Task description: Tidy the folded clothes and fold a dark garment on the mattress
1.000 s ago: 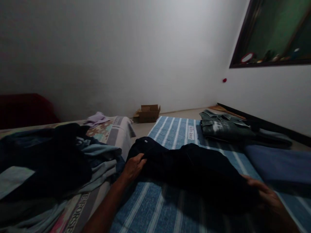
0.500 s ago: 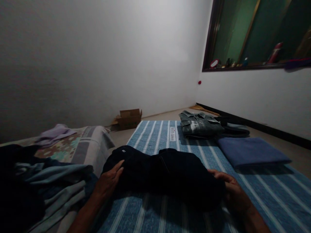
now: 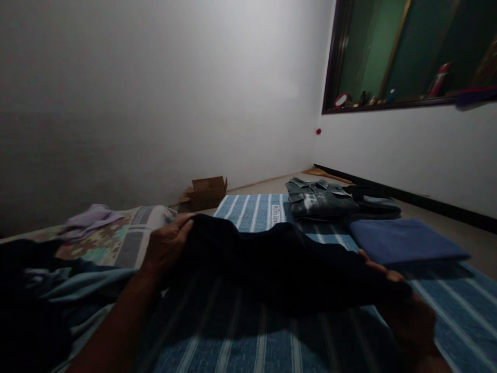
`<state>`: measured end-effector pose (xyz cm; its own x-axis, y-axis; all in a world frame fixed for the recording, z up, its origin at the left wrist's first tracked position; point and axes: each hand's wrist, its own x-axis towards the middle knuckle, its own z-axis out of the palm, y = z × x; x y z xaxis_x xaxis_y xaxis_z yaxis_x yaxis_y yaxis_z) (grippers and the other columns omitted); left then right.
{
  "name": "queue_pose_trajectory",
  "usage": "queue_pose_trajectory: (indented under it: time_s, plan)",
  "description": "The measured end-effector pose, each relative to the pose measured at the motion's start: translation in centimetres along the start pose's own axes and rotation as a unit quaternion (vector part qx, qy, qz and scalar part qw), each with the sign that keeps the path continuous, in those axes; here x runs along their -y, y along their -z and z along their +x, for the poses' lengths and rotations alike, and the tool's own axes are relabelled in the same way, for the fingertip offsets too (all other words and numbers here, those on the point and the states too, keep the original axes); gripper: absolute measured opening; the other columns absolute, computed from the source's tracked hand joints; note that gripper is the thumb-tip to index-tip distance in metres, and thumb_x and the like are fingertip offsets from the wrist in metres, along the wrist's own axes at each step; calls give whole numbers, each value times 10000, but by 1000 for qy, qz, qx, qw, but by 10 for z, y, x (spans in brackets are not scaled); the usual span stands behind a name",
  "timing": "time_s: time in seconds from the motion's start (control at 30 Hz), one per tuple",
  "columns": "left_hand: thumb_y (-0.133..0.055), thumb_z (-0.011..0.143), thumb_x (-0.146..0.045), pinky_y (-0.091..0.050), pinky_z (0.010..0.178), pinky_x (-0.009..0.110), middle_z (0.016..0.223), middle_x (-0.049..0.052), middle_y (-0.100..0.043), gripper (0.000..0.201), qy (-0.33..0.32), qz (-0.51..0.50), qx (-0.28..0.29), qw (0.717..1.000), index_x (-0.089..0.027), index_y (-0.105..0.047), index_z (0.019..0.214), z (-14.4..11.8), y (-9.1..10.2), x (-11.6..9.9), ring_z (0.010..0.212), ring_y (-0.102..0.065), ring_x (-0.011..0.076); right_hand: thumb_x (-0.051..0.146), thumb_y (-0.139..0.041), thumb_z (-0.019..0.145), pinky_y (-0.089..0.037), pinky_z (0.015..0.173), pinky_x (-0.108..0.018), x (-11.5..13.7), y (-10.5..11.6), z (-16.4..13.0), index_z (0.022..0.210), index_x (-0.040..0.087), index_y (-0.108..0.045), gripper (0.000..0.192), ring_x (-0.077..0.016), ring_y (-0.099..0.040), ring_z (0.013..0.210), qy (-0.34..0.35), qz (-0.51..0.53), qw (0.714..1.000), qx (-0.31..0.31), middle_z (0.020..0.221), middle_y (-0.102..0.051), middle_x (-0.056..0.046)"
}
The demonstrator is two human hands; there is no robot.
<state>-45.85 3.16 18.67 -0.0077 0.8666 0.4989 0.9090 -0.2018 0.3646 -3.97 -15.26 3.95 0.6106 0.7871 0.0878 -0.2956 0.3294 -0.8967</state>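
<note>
A folded dark navy garment (image 3: 279, 264) hangs just above the blue striped mat (image 3: 248, 331), lifted at both ends. My left hand (image 3: 165, 248) grips its left end, near the patterned mattress. My right hand (image 3: 407, 311) holds the right end from underneath, with fingertips showing over the cloth edge. The room is dim, so the garment's details are hard to make out.
A folded grey-green denim jacket (image 3: 320, 202) and a folded blue cloth (image 3: 404, 241) lie at the mat's far right. A heap of unfolded clothes (image 3: 42, 290) sits on the patterned mattress (image 3: 128, 238) at left. A cardboard box (image 3: 205, 191) stands by the wall.
Both hands went from resting on the dark garment to gripping its ends, and the garment has risen off the mat.
</note>
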Motion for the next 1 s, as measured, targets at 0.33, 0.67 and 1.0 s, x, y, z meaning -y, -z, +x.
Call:
queue_pose_trajectory:
  time_s: [0.33,0.67,1.0]
  plan:
    - [-364,880,-207,-465,854,350,1017,149,-663,324,-30,100,42,994,-106,-657,975,23,-87,-32,959,-616,249,278,-666,614,-536,636,-347,-14,35,24,738,239,-675,130,-187,-629,646,-60,108,978,-170,672,-671,17]
    - [-409,890,-245,-392,978,445,1115,136,-637,260,-224,102,-84,966,-150,-638,967,-60,-91,-19,1126,-530,283,286,-714,648,-548,675,-312,-23,21,29,772,232,-659,146,-180,-646,699,-30,87,983,-160,742,-692,28]
    - [-443,866,-250,-495,911,413,1101,110,-641,285,-207,19,6,978,-197,-604,1096,-134,-108,15,1047,-579,258,324,-777,624,-557,779,-270,-22,10,23,975,206,-702,377,-223,-662,936,-62,58,993,-85,989,-718,-24]
